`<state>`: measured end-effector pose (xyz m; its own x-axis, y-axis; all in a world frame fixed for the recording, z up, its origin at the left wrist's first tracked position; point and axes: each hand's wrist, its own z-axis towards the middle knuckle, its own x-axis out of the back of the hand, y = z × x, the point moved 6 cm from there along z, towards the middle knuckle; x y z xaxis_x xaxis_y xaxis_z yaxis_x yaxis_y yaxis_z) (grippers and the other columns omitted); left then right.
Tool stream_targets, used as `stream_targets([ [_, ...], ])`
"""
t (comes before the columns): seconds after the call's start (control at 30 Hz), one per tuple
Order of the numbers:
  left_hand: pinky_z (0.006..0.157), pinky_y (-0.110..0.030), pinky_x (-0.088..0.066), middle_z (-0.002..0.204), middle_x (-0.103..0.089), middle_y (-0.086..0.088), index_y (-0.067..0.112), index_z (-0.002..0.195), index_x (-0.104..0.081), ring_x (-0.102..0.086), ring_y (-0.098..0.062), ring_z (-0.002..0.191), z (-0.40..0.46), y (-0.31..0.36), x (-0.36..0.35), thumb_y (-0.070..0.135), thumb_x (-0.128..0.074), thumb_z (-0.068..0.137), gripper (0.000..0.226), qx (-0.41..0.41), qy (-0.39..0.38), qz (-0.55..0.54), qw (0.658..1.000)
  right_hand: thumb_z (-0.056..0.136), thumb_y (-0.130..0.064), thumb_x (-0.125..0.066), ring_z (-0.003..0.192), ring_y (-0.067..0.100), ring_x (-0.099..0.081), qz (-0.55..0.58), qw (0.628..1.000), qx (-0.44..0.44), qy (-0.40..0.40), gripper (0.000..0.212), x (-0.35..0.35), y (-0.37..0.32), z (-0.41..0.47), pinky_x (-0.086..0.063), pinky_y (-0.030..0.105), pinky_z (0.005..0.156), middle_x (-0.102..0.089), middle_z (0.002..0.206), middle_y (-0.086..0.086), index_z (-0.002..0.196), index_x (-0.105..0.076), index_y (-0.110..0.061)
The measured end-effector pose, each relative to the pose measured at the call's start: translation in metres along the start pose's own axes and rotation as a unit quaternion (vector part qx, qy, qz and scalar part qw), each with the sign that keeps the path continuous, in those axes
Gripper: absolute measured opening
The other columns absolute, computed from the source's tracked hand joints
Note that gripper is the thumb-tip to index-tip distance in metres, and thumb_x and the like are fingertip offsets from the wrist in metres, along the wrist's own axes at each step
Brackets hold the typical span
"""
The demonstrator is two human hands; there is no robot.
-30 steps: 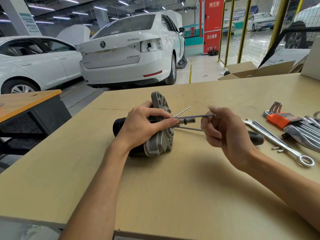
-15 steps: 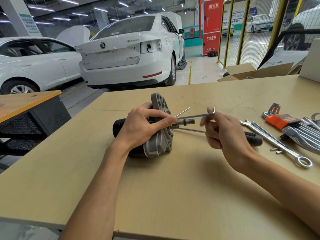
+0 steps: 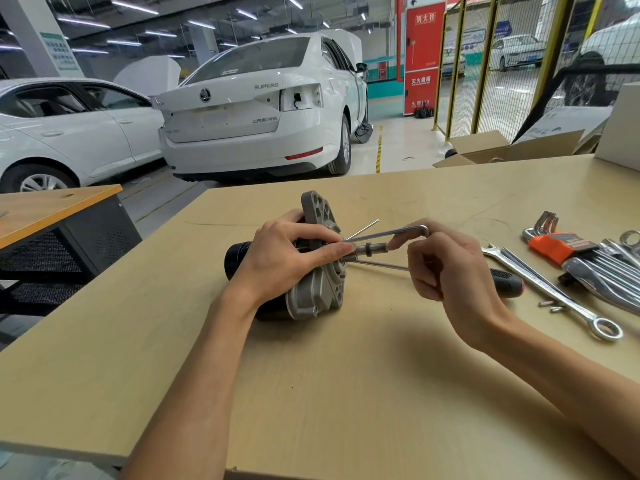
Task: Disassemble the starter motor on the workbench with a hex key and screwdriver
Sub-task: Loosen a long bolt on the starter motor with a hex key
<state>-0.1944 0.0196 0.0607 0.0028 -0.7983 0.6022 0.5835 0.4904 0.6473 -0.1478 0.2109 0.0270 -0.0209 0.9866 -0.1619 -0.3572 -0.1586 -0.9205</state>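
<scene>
The starter motor [image 3: 313,292], a black cylinder with a grey cast flange, lies on its side on the workbench [image 3: 329,393]. My left hand [image 3: 287,258] grips the flange from the left, fingertips by the shaft. A silver hex key [image 3: 388,233] reaches from the flange face rightward, its bent end turned down. My right hand [image 3: 446,261] pinches that bent end with curled fingers. Two thin long bolts [image 3: 379,265] stick out of the flange. A black-handled screwdriver [image 3: 507,282] lies behind my right hand, mostly hidden.
To the right lie a combination spanner [image 3: 554,292], an orange holder of hex keys [image 3: 561,245], more spanners [image 3: 609,271] and small loose screws [image 3: 550,305]. A cardboard box [image 3: 498,148] sits at the far edge. White cars stand beyond the bench.
My right hand has turned the hex key, so its short bent end now points down instead of being hidden in the fingers. The left hand and motor stay put.
</scene>
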Motion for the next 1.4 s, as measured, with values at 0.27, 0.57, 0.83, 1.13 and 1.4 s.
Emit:
stream_targets([
  [0.27,0.087,-0.045,-0.053,0.098,-0.064,0.005,0.047,0.083,-0.076,-0.063,-0.011,0.096,0.0,0.0,-0.001,0.065,-0.066,0.071,0.024,0.002,-0.003,-0.005,1.0,0.103,-0.01,-0.039,0.043,0.009,-0.022,-0.014,0.998,-0.043,0.042,0.032,0.004,0.006,0.001,-0.023,0.019,0.039,-0.028,0.048,-0.006,0.09,-0.067,-0.016],
  [0.57,0.087,-0.048,-0.053,0.099,-0.065,0.003,0.039,0.084,-0.078,-0.063,-0.014,0.098,-0.001,0.001,-0.001,0.063,-0.07,0.069,0.029,0.002,-0.007,-0.001,1.0,0.092,-0.042,-0.047,0.04,0.013,-0.021,0.055,0.995,-0.082,-0.012,0.046,0.002,0.007,0.003,-0.017,0.025,0.041,-0.023,0.047,-0.001,0.057,-0.062,-0.017],
  [0.83,0.086,-0.047,-0.053,0.099,-0.065,0.002,0.037,0.086,-0.078,-0.063,-0.014,0.097,-0.001,0.0,-0.001,0.06,-0.072,0.068,0.03,0.006,-0.004,-0.005,1.0,0.079,-0.014,-0.046,0.041,0.011,-0.025,0.012,1.0,-0.003,-0.014,0.025,0.0,-0.002,0.0,-0.023,0.018,0.04,-0.031,0.047,-0.001,0.067,-0.066,-0.022],
  [1.13,0.087,-0.045,-0.053,0.097,-0.064,0.007,0.045,0.078,-0.075,-0.062,-0.009,0.096,-0.001,0.0,0.0,0.065,-0.065,0.073,0.023,0.003,-0.002,-0.001,1.0,0.1,-0.006,-0.041,0.042,0.008,-0.025,-0.012,0.997,-0.025,0.067,0.029,0.008,0.003,0.001,-0.024,0.016,0.038,-0.032,0.05,-0.003,0.092,-0.067,-0.015],
  [1.4,0.086,-0.048,-0.053,0.099,-0.065,0.002,0.042,0.082,-0.076,-0.063,-0.016,0.099,0.0,0.0,-0.001,0.069,-0.067,0.067,0.032,0.0,-0.006,-0.004,1.0,0.099,-0.04,-0.043,0.04,0.013,-0.022,0.044,0.996,-0.07,0.016,0.056,0.003,0.006,0.004,-0.017,0.023,0.041,-0.026,0.045,0.001,0.052,-0.063,-0.017],
])
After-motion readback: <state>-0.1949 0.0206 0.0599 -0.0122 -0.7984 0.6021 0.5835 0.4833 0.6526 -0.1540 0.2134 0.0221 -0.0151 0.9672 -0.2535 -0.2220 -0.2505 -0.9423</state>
